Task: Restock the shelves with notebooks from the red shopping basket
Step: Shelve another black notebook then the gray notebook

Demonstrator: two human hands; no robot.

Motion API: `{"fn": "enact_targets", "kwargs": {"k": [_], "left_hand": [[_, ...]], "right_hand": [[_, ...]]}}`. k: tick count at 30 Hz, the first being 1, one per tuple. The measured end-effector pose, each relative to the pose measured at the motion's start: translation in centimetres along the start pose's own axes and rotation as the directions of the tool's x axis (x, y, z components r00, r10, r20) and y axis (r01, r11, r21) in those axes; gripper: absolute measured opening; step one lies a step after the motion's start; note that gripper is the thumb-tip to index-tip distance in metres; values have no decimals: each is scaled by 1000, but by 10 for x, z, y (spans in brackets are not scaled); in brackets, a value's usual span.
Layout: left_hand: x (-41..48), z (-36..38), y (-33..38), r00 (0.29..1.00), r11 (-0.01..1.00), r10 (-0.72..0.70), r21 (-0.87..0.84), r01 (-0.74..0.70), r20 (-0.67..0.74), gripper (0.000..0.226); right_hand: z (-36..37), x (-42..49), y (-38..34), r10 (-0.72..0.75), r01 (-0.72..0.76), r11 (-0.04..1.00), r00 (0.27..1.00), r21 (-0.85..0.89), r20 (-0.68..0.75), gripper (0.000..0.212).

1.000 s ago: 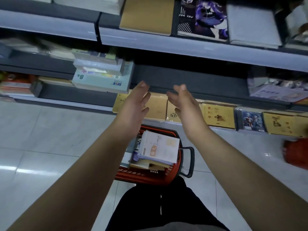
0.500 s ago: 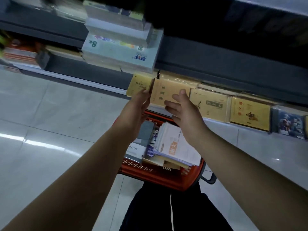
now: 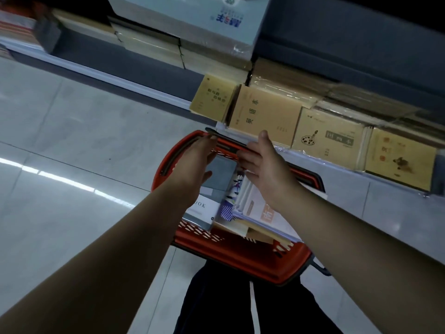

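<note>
Both hands have dropped from the row of tan notebooks on the bottom shelf to just above the red shopping basket (image 3: 231, 259), and the view has tilted further down. The left hand (image 3: 195, 165) hangs over the basket's left side with fingers straight and relaxed, gripping nothing; its fingertips reach the basket's far rim, near the dark handle (image 3: 226, 138). The right hand (image 3: 267, 174) is likewise spread loosely, thumb raised, over the middle of the basket, holding nothing.

Inside the basket lie the notebooks: a grey notebook (image 3: 218, 179) with a white lower band on the left, a blue-and-white patterned one (image 3: 232, 198) standing on edge beside it, and a white notebook with an orange label (image 3: 262, 213) on the right, atop tan ones. The basket stands on the pale tiled floor (image 3: 72, 131), just in front of the bottom shelf (image 3: 337, 162). On that shelf a row of tan notebooks (image 3: 265, 114) faces outward, some shrink-wrapped. Above sit wrapped stacks and a light blue pack (image 3: 192, 18).
</note>
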State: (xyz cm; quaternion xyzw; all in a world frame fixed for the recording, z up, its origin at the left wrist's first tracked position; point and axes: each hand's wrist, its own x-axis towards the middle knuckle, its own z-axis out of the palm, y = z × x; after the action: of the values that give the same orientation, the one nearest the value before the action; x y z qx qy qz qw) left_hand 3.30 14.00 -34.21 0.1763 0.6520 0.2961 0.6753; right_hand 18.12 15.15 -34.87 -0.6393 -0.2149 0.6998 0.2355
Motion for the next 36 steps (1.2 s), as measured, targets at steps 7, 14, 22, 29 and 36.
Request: {"fn": "enact_targets", "kwargs": {"k": [7,14,22,29,36], "left_hand": [[18,-12,-28,993,997,-42,66,50,-111,3],[44,-16,-54,994,993,-46,105,56,-98,45],[71,-30,-77,988,990,-97,88,108,-122,51],[86,-41,-94,981,991,-107,66,119,-159,53],[101,-51,-99,964,985,-153,46,166,-217,48]], "right_hand": [[11,31,36,75,-75,997,997,-24,6,63],[21,51,60,257,-255,959,966,122,1,81],[28,73,84,340,-331,935,938,123,-59,95],[30,81,92,377,-379,925,925,-34,-45,68],[28,83,94,461,-461,887,887,-20,-36,68]]}}
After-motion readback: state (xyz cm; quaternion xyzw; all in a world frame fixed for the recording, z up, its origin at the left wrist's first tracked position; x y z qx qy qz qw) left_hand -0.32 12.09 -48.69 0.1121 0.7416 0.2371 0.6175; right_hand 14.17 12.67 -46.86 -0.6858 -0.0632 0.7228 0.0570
